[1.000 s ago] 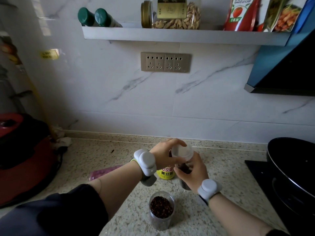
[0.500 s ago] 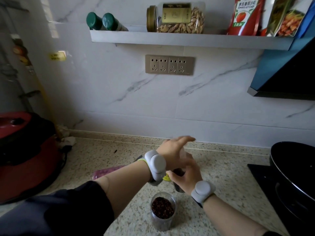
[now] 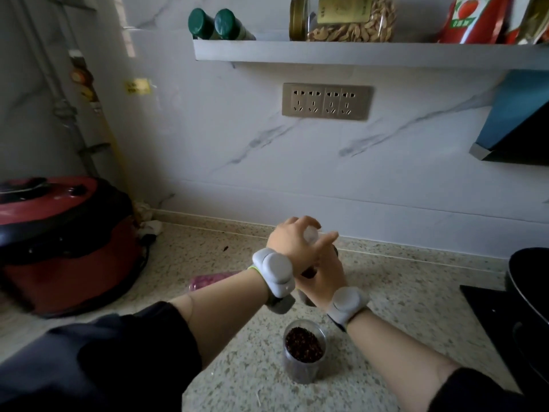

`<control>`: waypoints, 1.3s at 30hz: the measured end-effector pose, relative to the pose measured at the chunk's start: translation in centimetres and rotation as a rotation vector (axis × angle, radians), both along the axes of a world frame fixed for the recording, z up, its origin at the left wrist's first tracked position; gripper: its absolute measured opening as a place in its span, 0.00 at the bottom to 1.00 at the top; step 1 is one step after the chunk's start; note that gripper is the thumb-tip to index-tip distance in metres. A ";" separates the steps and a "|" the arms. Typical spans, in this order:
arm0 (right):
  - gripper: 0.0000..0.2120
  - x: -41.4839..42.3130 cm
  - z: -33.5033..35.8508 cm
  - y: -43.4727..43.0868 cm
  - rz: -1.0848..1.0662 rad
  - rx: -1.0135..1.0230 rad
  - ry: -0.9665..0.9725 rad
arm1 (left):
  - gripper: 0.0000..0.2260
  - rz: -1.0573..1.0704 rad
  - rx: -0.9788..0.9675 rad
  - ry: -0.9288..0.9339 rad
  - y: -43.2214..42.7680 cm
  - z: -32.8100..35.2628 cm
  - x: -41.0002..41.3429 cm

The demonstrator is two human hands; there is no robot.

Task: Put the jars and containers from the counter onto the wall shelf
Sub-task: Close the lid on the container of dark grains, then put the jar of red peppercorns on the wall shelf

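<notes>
Two hands meet above the speckled surface (image 3: pixel 401 281), as they did a second ago, though the view has since swung left and up, so the red cooker (image 3: pixel 64 245) fills more of the left side and the wall shelf (image 3: pixel 356 52) sits closer overhead. On that shelf lie two green-capped bottles (image 3: pixel 217 25), a nut jar (image 3: pixel 344 17) on its side and red pouches (image 3: pixel 472 19). The left hand (image 3: pixel 292 248) has turned over the top of the small jar (image 3: pixel 310 270), its fingers (image 3: pixel 306 223) curled down on the pale lid (image 3: pixel 312 233), which showed openly a second ago and is now mostly covered. The right hand (image 3: pixel 325 278) holds the jar's dark body from below, fingers closed round it. The yellow-labelled container seen earlier behind the wrists is hidden now. Nearer the camera an open chilli-flake jar (image 3: pixel 304 352) stands alone on the surface, unchanged, and a pink object (image 3: pixel 208 280) lies just behind the left forearm
</notes>
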State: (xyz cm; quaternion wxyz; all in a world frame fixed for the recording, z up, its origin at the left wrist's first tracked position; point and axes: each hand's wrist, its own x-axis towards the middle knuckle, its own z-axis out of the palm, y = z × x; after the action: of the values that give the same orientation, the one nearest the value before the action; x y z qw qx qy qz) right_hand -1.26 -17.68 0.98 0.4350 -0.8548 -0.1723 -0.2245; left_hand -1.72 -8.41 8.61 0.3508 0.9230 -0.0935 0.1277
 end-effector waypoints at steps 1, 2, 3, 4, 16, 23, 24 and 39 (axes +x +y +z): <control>0.22 0.1 0.1 0.1 0.035 0.000 0.004 | 0.17 -0.016 -0.003 -0.014 0.5 0.3 0.1; 0.25 0.0 -0.1 0.1 0.062 -0.008 0.021 | 0.15 -0.066 0.003 -0.008 1.4 0.4 0.0; 0.27 0.0 0.2 -0.1 0.081 -0.031 0.034 | 0.13 -0.142 0.016 0.010 2.2 0.8 0.1; 0.26 -0.2 0.3 -0.1 0.107 -0.056 0.053 | 0.12 -0.233 0.033 0.041 3.2 1.0 0.0; 0.21 -0.8 -1.0 2.4 0.023 -0.012 0.007 | 0.28 -0.251 0.068 0.086 5.6 -0.9 -0.8; 0.22 -1.2 -1.1 2.4 0.073 -0.004 0.060 | 0.12 0.005 -0.047 0.049 3.5 -1.2 -1.0; 0.21 -1.2 -1.2 2.0 0.055 -0.032 0.092 | 0.10 -0.057 -0.058 0.060 3.9 -1.1 -1.2; 0.32 -3.9 -9.1 -4.9 0.005 0.142 0.711 | 0.22 -0.122 0.266 0.125 6.6 -11.7 0.2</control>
State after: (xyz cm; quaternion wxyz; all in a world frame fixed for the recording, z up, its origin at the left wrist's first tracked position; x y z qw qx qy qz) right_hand -5.11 -22.54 -8.11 0.5266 -0.8467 0.0037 0.0765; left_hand -1.57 -1.83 -3.08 0.2378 0.9600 -0.1434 0.0350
